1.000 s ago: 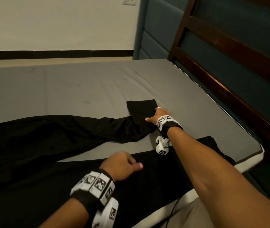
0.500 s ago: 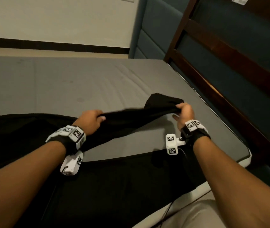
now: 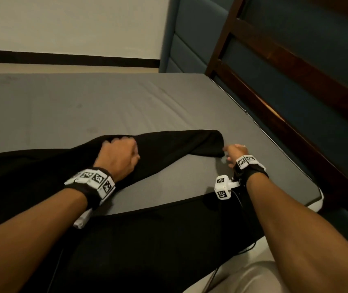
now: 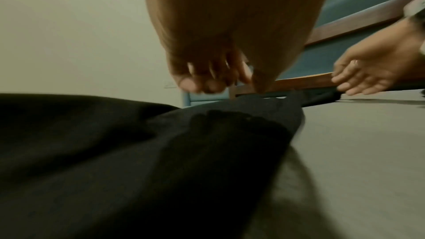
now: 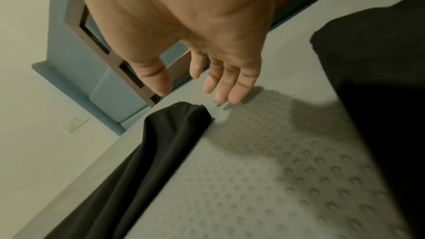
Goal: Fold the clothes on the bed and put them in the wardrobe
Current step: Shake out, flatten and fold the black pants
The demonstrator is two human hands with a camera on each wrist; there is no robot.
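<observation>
Right wrist view: right hand [image 5: 220, 64] hovers spread beside trouser leg [image 5: 174, 134].

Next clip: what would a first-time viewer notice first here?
The black garment sprawled across the grey mattress, one long section stretching toward the wooden bed frame. The left hand hovers over that section with curled fingers, while the right hand is open beside its end.

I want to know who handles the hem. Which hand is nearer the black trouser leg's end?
Right. The right hand is open just beside the leg end; the left hand is over the same leg, farther up.
</observation>
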